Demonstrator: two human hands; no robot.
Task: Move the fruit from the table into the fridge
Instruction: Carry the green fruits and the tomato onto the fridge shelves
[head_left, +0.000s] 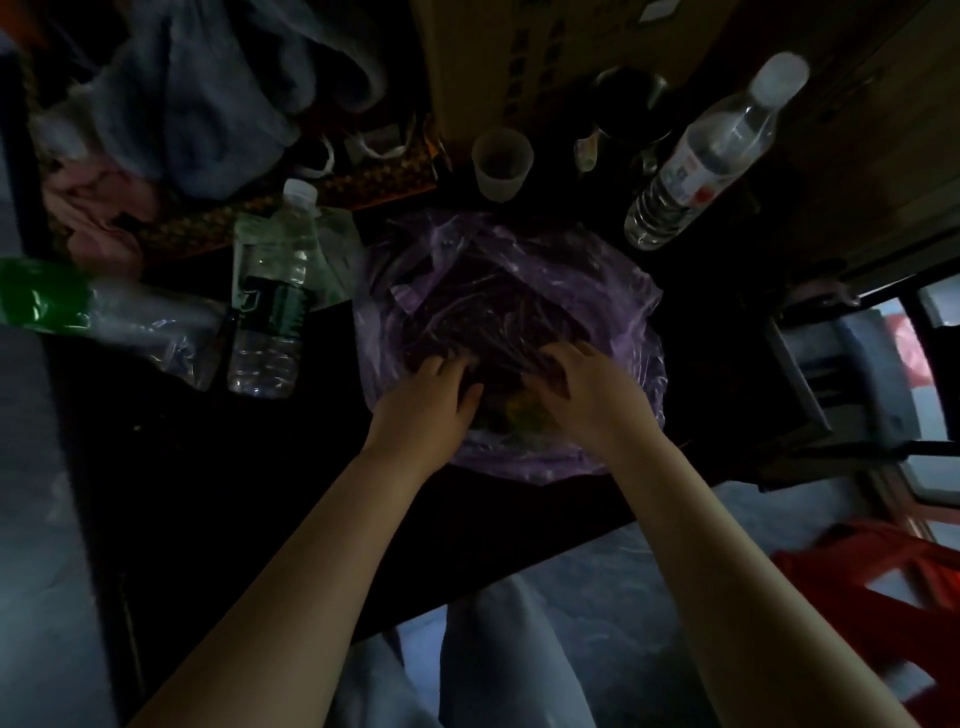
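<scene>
Hands: left hand (431, 400), right hand (587, 389), fingers bent into purple bag (597, 291) (real grip? cannot tell).
Risk: lifted by loose folds, bag may slip, fruit (519, 410) falls.

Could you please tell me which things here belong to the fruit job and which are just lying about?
Job: purple bag, yellowish fruit inside, left hand, right hand.
Lying about: dark-label bottle, red-label bottle, plastic cup, cardboard box.
</scene>
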